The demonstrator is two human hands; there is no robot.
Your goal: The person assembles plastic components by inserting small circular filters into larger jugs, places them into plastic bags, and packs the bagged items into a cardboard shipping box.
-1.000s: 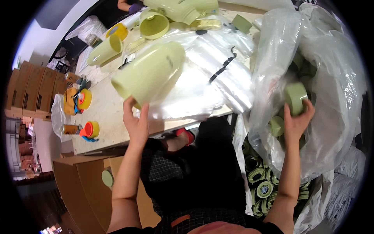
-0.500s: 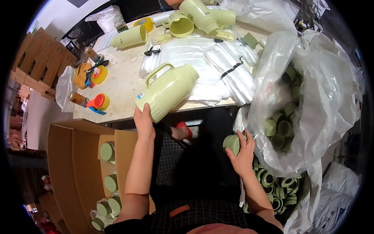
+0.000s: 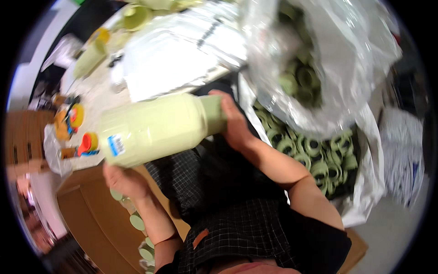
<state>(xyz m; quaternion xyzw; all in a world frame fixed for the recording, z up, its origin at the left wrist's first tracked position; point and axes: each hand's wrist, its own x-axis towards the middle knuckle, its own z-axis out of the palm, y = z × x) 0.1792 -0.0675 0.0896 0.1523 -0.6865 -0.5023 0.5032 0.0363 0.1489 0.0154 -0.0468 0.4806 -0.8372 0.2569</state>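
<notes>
A pale green thermos flask (image 3: 157, 125) lies nearly level across my lap, its base to the left and its mouth end to the right. My left hand (image 3: 125, 180) grips it at the base, close to a blue and white sticker. Over the mouth end sits a darker green cup lid (image 3: 213, 115), and my right hand (image 3: 235, 121) is closed around it. Motion blurs the picture, so I cannot tell how far the lid is seated. The flask's handle does not show.
An open cardboard box (image 3: 86, 205) with several green-topped flasks stands at lower left. Clear plastic bags (image 3: 173, 50) lie on the table. At right are a plastic sack (image 3: 346, 91) of green cups and a bag of green rings (image 3: 315, 155). Tape rolls (image 3: 89, 142) sit at the table's left.
My right hand has brought the lid up and left, onto the flask's mouth end. The flask has come nearer and turned more level. The whole view has shifted and rotated.
</notes>
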